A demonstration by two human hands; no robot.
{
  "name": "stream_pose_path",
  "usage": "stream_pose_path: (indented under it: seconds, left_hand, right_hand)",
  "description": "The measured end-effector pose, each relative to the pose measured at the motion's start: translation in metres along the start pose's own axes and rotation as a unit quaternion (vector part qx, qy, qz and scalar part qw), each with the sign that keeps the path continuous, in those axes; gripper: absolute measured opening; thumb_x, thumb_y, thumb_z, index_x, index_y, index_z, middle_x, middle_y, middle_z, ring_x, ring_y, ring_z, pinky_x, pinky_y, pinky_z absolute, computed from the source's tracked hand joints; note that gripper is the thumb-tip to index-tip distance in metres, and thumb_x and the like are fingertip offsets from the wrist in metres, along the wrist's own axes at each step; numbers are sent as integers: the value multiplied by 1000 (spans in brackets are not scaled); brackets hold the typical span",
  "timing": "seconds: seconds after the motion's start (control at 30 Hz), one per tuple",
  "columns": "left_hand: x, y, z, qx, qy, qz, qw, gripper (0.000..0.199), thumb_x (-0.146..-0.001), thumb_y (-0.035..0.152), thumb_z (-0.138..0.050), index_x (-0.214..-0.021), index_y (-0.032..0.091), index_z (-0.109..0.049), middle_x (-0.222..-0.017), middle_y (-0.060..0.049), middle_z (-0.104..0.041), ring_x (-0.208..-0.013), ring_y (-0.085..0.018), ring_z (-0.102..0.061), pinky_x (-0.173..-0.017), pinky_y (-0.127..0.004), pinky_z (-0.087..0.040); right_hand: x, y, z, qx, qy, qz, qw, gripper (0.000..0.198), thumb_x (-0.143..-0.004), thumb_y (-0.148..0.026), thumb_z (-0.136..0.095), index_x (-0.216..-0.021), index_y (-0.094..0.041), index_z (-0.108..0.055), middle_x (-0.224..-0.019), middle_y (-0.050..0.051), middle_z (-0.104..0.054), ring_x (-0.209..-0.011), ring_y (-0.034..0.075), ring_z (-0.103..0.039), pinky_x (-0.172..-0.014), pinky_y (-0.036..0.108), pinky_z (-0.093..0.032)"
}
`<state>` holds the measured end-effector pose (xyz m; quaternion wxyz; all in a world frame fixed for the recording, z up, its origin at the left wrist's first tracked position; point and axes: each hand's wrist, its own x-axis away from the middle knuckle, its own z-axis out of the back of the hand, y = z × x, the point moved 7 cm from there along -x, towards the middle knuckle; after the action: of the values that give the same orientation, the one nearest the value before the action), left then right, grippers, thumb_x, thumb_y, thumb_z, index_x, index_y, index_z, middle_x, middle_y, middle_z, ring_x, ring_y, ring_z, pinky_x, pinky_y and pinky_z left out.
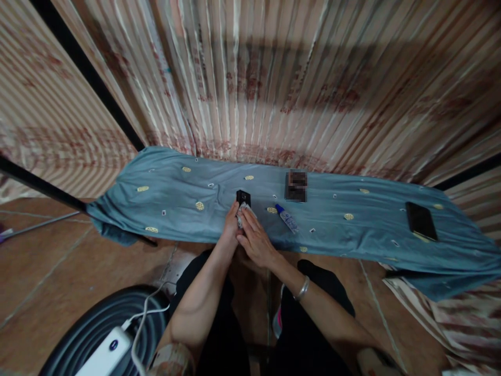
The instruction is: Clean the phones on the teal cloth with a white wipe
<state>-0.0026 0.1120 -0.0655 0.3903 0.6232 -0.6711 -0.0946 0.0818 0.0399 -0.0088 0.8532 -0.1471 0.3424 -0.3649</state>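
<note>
My left hand (229,223) is closed round a small black box-like device (243,196) at the front of the blue cloth-covered bench (178,196). My right hand (256,241) lies over it, its fingers pressing a crumpled whitish cloth or tissue (245,207) onto the device. The lower part of the device is hidden behind the fingers. Just right of my hands lies a clear tube with a blue cap (288,219). Behind the tube sits a dark, blurred square object (296,187).
A dark flat phone-like object (421,221) rests near the bench's right end. On the lower left, a white device with a cable (107,352) lies over a black ribbed round seat (74,326). A striped curtain (250,94) hangs behind the bench, with dark poles (97,83) at the sides.
</note>
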Motion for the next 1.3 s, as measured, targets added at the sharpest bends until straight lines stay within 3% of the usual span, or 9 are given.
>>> stream_pose_path:
  seconds: [0.07, 0.23, 0.33, 0.53, 0.7, 0.87, 1.0, 1.17, 1.3]
  left_hand:
    - [8, 2, -4, -2, 30, -30, 999, 20, -91, 12, -48, -89, 18, -68, -97, -2, -76, -112, -11, -66, -107, -22, -42]
    - [28, -4, -26, 6, -2, -36, 999, 26, -90, 15, -48, -101, 13, -71, -111, -10, -75, -121, -19, -63, -107, -30, -44]
    - [33, -5, -29, 4, -4, -33, 999, 29, -88, 13, -48, -106, 14, -71, -116, -10, -74, -126, -21, -61, -110, -33, -43]
    - [39, 4, -17, -4, 55, -30, 998, 34, -99, 36, -46, -92, 18, -75, -117, -11, -74, -129, -21, -60, -109, -29, -42]
    - [42, 13, -16, -38, 53, -65, 996, 38, -99, 42, -47, -95, 18, -76, -107, -7, -77, -125, -19, -62, -109, -27, -42]
    - [41, 4, -18, -42, 46, -67, 996, 37, -94, 46, -57, -101, 15, -76, -112, -10, -76, -128, -22, -61, -111, -28, -42]
    - [45, -2, -23, -47, 44, -63, 996, 33, -92, 42, -61, -103, 15, -76, -115, -11, -76, -129, -24, -60, -112, -33, -42]
    - [55, -3, -29, -47, 37, -71, 996, 17, -89, 20, -64, -100, 15, -76, -113, -9, -77, -126, -21, -62, -112, -31, -42]
    - [59, -6, -29, -24, 40, -43, 998, 21, -89, 27, -66, -104, 15, -75, -111, -9, -77, -123, -25, -65, -109, -34, -47]
  right_hand:
    - [-11, 10, 4, 6, -7, -12, 1000, 64, -103, -37, -37, -161, -16, -19, -166, 14, -26, -156, 24, -19, -126, 52, -26]
    - [-37, 36, 15, 1, 2, -38, 999, 62, -103, -35, -38, -160, -17, -24, -166, 12, -28, -156, 22, -19, -128, 49, -22]
    - [-38, 43, 16, -12, 17, -52, 998, 61, -103, -34, -37, -160, -17, -24, -166, 12, -27, -156, 22, -18, -128, 49, -22]
    - [-20, 25, 3, -40, 3, -25, 999, 58, -103, -33, -37, -158, -15, -30, -167, 14, -25, -156, 25, -18, -126, 52, -26]
    - [-14, 12, 6, -45, -10, 5, 999, 55, -102, -32, -38, -154, -13, -38, -164, 17, -31, -155, 27, -21, -124, 54, -32]
    - [-19, 24, 19, -31, 30, 0, 999, 56, -102, -30, -39, -156, -17, -35, -164, 13, -33, -155, 26, -23, -125, 54, -29]
    - [-22, 37, 27, -30, 66, -29, 997, 57, -103, -32, -37, -158, -18, -30, -165, 12, -31, -154, 26, -24, -125, 54, -28]
    - [-22, 42, 30, -53, 72, -51, 995, 57, -105, -34, -29, -159, -17, -26, -163, 14, -33, -154, 24, -27, -125, 50, -29]
    - [-22, 45, 25, -76, 74, -63, 992, 57, -105, -34, -26, -160, -18, -23, -163, 12, -35, -154, 24, -26, -125, 51, -28]
